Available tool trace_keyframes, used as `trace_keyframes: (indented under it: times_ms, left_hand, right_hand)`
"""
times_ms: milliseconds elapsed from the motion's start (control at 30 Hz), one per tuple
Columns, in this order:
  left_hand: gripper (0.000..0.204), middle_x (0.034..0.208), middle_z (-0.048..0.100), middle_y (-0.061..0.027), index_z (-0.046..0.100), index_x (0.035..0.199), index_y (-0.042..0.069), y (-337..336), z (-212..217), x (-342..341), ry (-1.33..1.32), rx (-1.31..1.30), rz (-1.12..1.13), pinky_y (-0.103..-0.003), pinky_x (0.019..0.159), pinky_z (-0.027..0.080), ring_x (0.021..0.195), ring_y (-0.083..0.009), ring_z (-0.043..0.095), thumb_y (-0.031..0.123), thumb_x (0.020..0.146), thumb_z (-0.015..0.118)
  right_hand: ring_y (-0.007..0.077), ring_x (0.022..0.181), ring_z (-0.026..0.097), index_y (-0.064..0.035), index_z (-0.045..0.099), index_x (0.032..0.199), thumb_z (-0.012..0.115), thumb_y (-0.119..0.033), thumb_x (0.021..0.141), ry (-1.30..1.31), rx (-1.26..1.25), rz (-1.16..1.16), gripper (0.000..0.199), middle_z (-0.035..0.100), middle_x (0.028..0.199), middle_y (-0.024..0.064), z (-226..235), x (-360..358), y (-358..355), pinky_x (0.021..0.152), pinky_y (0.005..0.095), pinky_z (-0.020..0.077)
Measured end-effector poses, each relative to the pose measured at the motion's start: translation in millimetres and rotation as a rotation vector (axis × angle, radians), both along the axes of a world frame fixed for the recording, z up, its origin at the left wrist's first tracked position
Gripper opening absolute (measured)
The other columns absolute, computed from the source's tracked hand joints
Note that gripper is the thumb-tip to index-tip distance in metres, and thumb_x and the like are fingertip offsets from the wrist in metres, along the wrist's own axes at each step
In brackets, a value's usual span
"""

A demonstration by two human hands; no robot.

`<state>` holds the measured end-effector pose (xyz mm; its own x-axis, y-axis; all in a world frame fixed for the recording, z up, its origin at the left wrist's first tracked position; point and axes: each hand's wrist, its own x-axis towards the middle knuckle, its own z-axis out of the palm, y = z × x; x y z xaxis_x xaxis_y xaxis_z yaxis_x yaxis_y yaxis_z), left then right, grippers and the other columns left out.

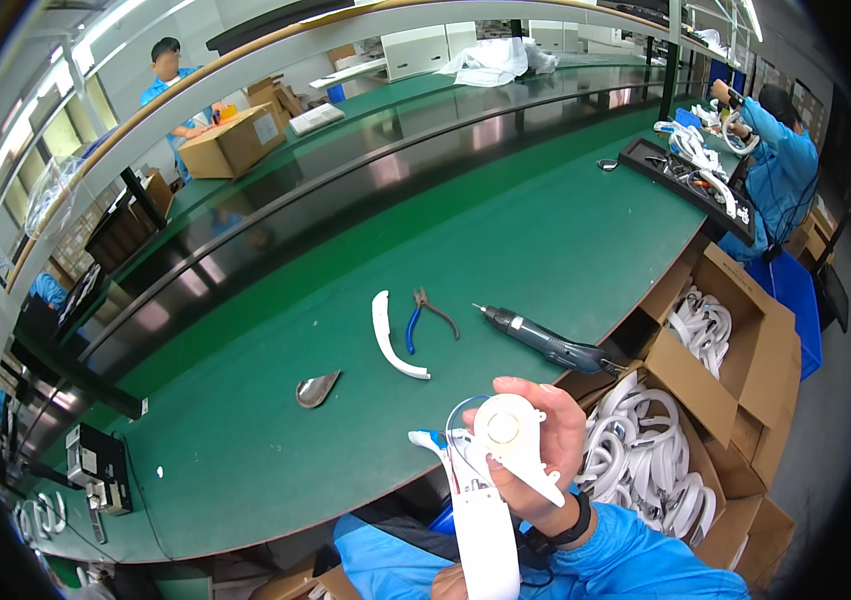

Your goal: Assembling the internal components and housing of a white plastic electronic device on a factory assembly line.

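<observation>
2 hands work at the near edge of a green workbench (505, 230), both on 1 white plastic assembly (490, 480). The right hand (545, 450) comes up from a blue sleeve with a black wristband (567, 530); its fingers are clenched around the upper part of the assembly, with the thumb lying over the top of a round white disc that faces the camera. Thin wires run down from the disc along the long white body. The left hand (450, 582) shows only partly at the bottom edge, grasping the lower end of that body; how its fingers lie I cannot tell fully.

On the bench beyond the hands lie a curved white plastic strip (388, 338), blue-handled pliers (427, 317) just beside it, and a dark electric screwdriver (543, 341) with its tip pointing left. A small grey teardrop-shaped piece (317, 389) lies further left. To the right, open cardboard boxes (735, 390) hold many white curved parts. Another person in blue (780, 165) works at the far right, and 1 more stands at the far left by a cardboard box (235, 143).
</observation>
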<state>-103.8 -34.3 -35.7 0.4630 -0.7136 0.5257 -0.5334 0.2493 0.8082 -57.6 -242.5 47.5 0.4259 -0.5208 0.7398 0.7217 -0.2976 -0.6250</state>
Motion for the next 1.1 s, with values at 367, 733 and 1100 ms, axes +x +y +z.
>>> trace_keyframes:
  times_ms: [367,733,1100]
  left_hand:
    - [0.033,0.086,0.068,-0.0090,0.065,0.107,-0.001,10.1,0.6,-8.0,0.106,0.118,-0.014,-0.031,0.059,0.052,0.071,-0.0205,0.065,0.024,0.087,0.055]
    - [0.034,0.087,0.069,-0.0114,0.063,0.106,-0.005,9.2,2.3,-8.5,0.040,0.079,-0.008,-0.036,0.063,0.053,0.074,-0.0246,0.066,0.022,0.087,0.053]
    - [0.035,0.088,0.069,-0.0138,0.062,0.105,-0.010,6.9,2.4,-8.0,-0.036,0.021,0.014,-0.040,0.067,0.054,0.077,-0.0286,0.068,0.019,0.088,0.052]
  right_hand:
    - [0.0237,0.110,0.057,-0.0035,0.035,0.127,0.074,-0.008,0.079,0.101,0.060,-0.023,0.062,0.054,0.123,0.0242,15.1,-9.3,5.3,0.089,0.0334,0.0505]
    - [0.0276,0.110,0.060,-0.0012,0.036,0.125,0.075,0.001,0.074,0.129,0.085,-0.019,0.065,0.057,0.120,0.0256,14.8,-10.8,2.1,0.090,0.0352,0.0502]
    - [0.0342,0.115,0.059,-0.0006,0.035,0.136,0.063,-0.015,0.089,-0.001,0.201,0.112,0.056,0.055,0.123,0.0300,13.2,-7.5,2.1,0.095,0.0423,0.0491]
